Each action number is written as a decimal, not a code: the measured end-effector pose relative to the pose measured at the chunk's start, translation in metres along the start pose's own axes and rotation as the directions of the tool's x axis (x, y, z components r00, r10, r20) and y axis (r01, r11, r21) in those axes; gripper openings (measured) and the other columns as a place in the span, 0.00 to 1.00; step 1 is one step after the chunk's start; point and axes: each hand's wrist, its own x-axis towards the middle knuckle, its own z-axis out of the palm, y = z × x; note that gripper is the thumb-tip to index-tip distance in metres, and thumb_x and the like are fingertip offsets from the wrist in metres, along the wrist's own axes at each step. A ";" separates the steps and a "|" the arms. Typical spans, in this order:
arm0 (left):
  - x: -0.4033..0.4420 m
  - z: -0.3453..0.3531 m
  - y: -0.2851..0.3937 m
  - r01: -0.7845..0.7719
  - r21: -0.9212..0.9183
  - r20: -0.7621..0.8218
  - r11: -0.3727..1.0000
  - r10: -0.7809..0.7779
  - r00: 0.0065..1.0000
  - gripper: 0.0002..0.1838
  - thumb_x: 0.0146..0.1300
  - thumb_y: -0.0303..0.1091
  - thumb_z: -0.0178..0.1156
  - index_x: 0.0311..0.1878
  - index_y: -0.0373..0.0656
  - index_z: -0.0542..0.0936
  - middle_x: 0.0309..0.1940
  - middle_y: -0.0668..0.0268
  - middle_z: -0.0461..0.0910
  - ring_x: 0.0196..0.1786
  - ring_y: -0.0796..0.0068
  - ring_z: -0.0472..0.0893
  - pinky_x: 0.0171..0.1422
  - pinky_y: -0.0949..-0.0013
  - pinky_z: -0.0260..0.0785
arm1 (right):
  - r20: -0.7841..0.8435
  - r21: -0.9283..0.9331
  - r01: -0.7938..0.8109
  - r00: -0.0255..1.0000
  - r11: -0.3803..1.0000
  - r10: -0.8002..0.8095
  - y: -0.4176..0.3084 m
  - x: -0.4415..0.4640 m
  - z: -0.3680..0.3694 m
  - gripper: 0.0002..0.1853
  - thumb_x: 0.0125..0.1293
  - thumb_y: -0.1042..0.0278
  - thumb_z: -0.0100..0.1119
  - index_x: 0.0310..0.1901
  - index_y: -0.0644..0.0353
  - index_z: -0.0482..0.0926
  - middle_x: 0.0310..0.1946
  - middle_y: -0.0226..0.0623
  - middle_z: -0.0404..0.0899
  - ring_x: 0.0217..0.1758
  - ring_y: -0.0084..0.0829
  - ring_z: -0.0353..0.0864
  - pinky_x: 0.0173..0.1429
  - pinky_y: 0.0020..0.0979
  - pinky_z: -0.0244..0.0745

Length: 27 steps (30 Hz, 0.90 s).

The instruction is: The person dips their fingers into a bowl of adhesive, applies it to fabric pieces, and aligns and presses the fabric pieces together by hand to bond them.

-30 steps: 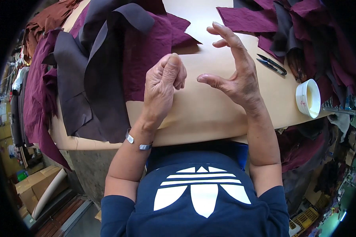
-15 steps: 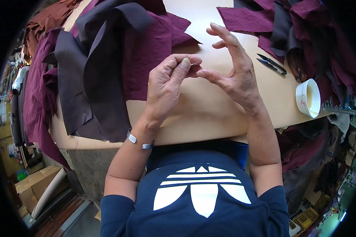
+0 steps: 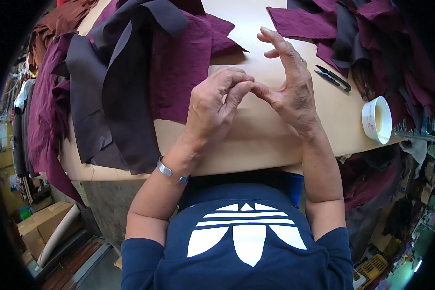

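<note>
Left hand (image 3: 215, 104) touching right thumb (image 3: 265, 94), cloth (image 3: 175, 72) beside

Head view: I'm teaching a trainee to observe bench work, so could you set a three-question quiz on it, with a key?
1. True or false: a metal cuff sits on the left forearm.
2. Which digit of the right hand is nearest the left hand?
3. Fill in the colour: the bowl near the black snips is ____ on the outside.

Key: 1. True. 2. The thumb. 3. White.
</note>
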 end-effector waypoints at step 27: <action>0.000 -0.002 0.017 0.371 -0.891 0.344 0.261 -0.146 0.928 0.11 0.66 0.37 0.53 0.32 0.41 0.75 0.31 0.72 0.69 0.32 0.83 0.70 0.36 0.75 0.66 | 0.422 0.810 -0.459 0.889 0.366 0.179 -0.029 0.000 0.009 0.49 0.48 0.53 0.71 0.67 0.55 0.52 0.57 0.40 0.64 0.58 0.30 0.69 0.50 0.26 0.76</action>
